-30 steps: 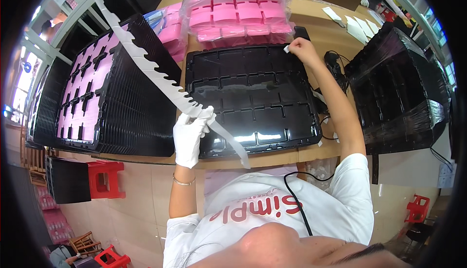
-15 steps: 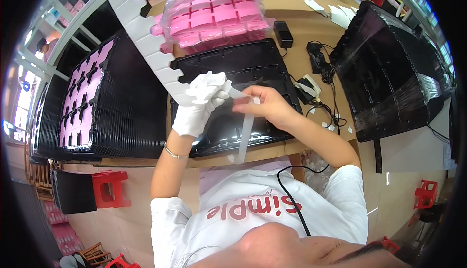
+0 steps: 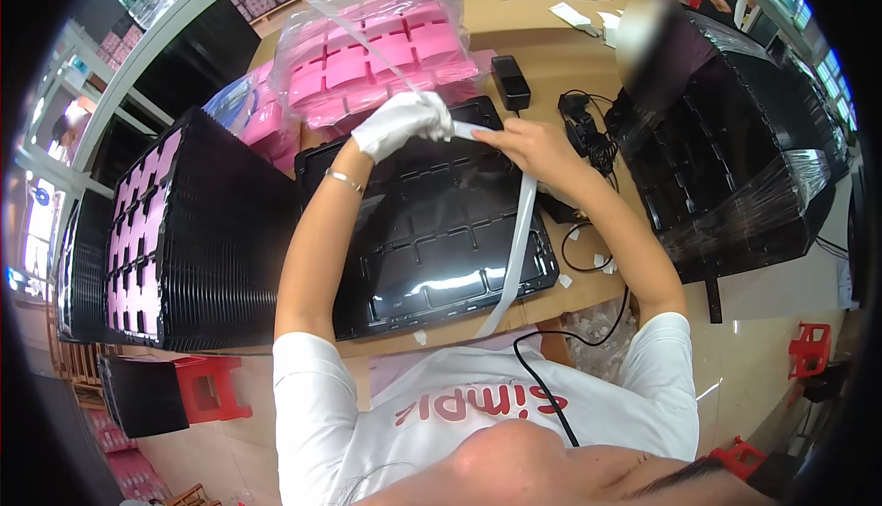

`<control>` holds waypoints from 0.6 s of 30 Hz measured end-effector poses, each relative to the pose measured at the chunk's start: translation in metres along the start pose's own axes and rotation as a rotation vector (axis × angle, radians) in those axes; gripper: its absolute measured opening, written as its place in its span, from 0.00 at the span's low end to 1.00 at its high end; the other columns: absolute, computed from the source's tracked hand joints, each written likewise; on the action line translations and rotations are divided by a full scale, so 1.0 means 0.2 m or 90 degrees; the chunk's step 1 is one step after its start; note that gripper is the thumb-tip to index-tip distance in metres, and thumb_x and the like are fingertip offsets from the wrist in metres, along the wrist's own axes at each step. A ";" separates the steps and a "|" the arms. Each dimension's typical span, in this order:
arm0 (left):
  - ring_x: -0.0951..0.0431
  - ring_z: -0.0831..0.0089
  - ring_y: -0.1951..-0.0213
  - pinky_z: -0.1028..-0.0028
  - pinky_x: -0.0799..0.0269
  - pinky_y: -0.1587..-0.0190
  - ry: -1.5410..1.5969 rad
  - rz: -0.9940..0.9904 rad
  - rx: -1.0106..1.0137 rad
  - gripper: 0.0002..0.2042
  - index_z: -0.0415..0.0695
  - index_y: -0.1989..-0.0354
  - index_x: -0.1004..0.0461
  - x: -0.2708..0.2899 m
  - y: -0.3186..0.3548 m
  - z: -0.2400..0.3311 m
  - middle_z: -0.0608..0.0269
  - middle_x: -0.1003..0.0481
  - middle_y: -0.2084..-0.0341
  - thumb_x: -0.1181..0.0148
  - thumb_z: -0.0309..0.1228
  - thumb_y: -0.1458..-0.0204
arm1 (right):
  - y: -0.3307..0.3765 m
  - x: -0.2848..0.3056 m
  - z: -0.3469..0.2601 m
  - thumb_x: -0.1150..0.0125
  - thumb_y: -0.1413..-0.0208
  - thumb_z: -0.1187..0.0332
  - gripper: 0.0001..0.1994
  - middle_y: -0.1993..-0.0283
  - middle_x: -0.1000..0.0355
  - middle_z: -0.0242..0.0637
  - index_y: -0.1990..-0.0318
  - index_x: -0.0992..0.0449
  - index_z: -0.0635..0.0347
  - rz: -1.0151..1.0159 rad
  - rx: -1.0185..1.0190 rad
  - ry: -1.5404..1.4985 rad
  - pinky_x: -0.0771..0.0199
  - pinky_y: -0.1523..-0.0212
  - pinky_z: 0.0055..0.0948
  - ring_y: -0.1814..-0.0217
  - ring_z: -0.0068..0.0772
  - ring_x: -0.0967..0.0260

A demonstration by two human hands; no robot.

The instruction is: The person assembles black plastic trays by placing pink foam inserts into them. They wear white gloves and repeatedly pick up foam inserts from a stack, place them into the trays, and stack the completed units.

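My left hand (image 3: 406,125), in a white glove, is closed around a flat whitish strap (image 3: 521,244) above the far part of a black moulded plastic tray (image 3: 432,230). My bare right hand (image 3: 542,149) pinches the same strap just to the right, with a short taut piece between the two hands. From the right hand the strap hangs down across the tray's right side toward my shirt. A thin pale band (image 3: 363,37) runs from the upper left down to the gloved hand.
Tall stacks of black trays stand left (image 3: 220,239) and right (image 3: 735,157). Pink moulded pieces in clear plastic (image 3: 377,51) lie behind the tray. A black power adapter (image 3: 511,81) and tangled cables (image 3: 597,147) are on the cardboard-covered table. Another person (image 3: 654,51) is at the far right.
Both hands have moved away from me, the right one also rightward. The broad notched white band at the upper left now appears narrow. A person has come into view behind the right stack.
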State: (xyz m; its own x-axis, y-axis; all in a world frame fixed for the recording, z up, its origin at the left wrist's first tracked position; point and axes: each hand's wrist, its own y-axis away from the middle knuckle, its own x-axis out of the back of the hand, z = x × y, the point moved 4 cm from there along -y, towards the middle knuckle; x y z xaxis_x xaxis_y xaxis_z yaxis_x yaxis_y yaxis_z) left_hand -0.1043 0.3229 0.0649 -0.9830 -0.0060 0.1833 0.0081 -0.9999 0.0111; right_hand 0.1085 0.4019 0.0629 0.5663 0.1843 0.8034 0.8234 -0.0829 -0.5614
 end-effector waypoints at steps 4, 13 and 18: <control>0.31 0.82 0.76 0.83 0.38 0.74 -0.080 0.043 0.092 0.06 0.40 0.76 0.25 0.06 -0.18 -0.06 0.66 0.25 0.77 0.49 0.25 0.53 | -0.09 -0.14 0.19 0.42 0.48 0.69 0.16 0.73 0.33 0.37 0.51 0.21 0.42 -0.039 -0.053 0.060 0.29 0.70 0.40 0.71 0.42 0.30; 0.27 0.80 0.74 0.81 0.34 0.74 -0.101 -0.003 0.116 0.05 0.40 0.74 0.23 0.07 -0.31 -0.18 0.65 0.24 0.77 0.46 0.23 0.52 | -0.19 -0.24 0.24 0.44 0.46 0.56 0.14 0.70 0.26 0.36 0.53 0.20 0.40 -0.231 -0.034 0.129 0.26 0.69 0.41 0.68 0.42 0.25; 0.25 0.78 0.72 0.80 0.31 0.69 -0.032 -0.059 0.093 0.05 0.39 0.67 0.23 0.08 -0.30 -0.18 0.65 0.24 0.73 0.43 0.26 0.49 | -0.25 -0.33 0.23 0.47 0.42 0.50 0.14 0.74 0.27 0.36 0.59 0.20 0.43 -0.213 -0.021 0.125 0.27 0.71 0.41 0.68 0.41 0.25</control>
State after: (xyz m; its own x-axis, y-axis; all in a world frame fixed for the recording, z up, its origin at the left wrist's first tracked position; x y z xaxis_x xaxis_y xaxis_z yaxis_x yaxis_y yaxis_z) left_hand -0.1275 0.3817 0.0328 -0.9705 0.0904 0.2235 -0.0520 -0.9837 0.1722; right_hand 0.0279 0.4383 0.0284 0.2597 0.0163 0.9656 0.9628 -0.0819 -0.2576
